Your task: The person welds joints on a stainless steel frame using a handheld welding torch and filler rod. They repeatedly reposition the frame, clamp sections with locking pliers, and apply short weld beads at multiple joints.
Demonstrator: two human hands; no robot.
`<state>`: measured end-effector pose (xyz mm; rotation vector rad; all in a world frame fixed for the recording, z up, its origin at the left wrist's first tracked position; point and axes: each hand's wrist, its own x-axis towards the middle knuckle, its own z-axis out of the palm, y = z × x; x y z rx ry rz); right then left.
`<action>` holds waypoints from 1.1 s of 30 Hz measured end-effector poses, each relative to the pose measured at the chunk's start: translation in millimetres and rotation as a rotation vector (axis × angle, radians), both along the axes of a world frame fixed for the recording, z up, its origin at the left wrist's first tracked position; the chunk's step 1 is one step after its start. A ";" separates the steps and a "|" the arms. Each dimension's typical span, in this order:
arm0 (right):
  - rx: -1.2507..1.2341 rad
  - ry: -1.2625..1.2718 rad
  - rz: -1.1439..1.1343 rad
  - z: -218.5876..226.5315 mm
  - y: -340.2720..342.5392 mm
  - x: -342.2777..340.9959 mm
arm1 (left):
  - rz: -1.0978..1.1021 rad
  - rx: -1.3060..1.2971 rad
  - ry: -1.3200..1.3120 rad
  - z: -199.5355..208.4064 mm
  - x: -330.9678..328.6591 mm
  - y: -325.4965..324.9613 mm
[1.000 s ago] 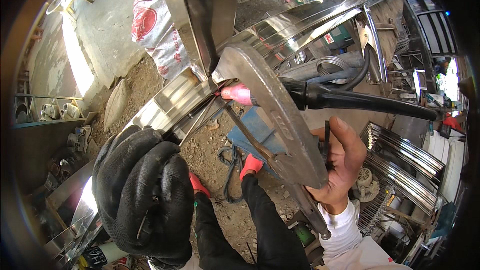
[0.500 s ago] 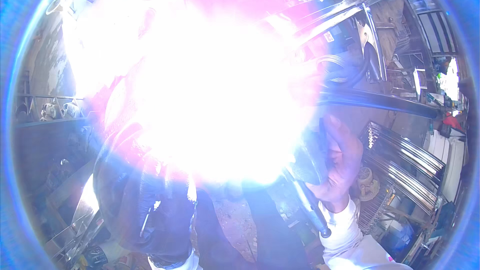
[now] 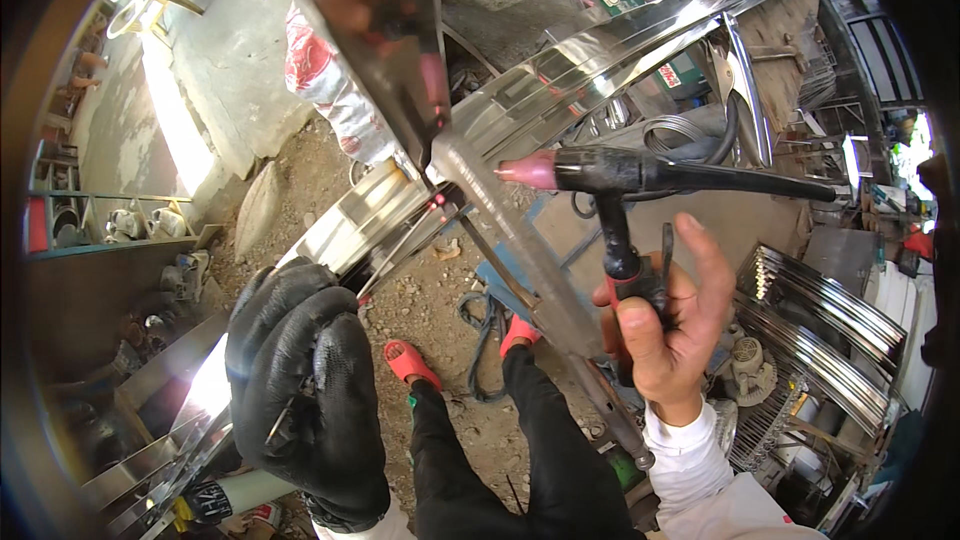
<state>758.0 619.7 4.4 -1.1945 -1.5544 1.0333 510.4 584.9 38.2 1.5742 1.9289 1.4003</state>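
My right hand (image 3: 680,315), bare, grips the handle of a black welding torch (image 3: 645,172). Its pink nozzle (image 3: 528,172) points left at a metal joint, a short gap from the grey metal bar (image 3: 500,225). That bar slants down toward my right wrist. A polished metal piece (image 3: 385,50) meets the bar from above, with small red glowing spots around the joint. In a black glove, my left hand (image 3: 310,390) is closed around a thin metal rod (image 3: 380,270), which runs up toward the joint. The rod's other end sticks out below the fingers.
Long shiny metal strips (image 3: 640,40) cross behind the joint. Stacked metal tubes (image 3: 815,325) lie at right near a round motor-like part (image 3: 748,370). A dark cable (image 3: 485,330) lies on the dirt floor by my pink sandals (image 3: 410,362). At left stands a shelf (image 3: 120,225).
A blinding white glare that covered the middle half a second ago is gone, and the joint, nozzle and bar now show. Both hands stay in about the same places.
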 end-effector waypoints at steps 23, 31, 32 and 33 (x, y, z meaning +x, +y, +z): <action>-0.157 0.276 0.330 19.8 75.1 46.8 | 0.365 -0.038 -0.346 0.8 32.4 20.9; -0.198 0.266 0.363 19.8 74.7 37.7 | 0.430 0.033 -0.183 2.5 34.9 21.7; -0.220 0.260 0.364 21.8 73.9 37.5 | 0.424 0.054 -0.140 3.4 34.1 21.0; -0.237 0.253 0.354 24.2 74.0 37.6 | 0.406 0.038 -0.198 3.9 36.6 21.6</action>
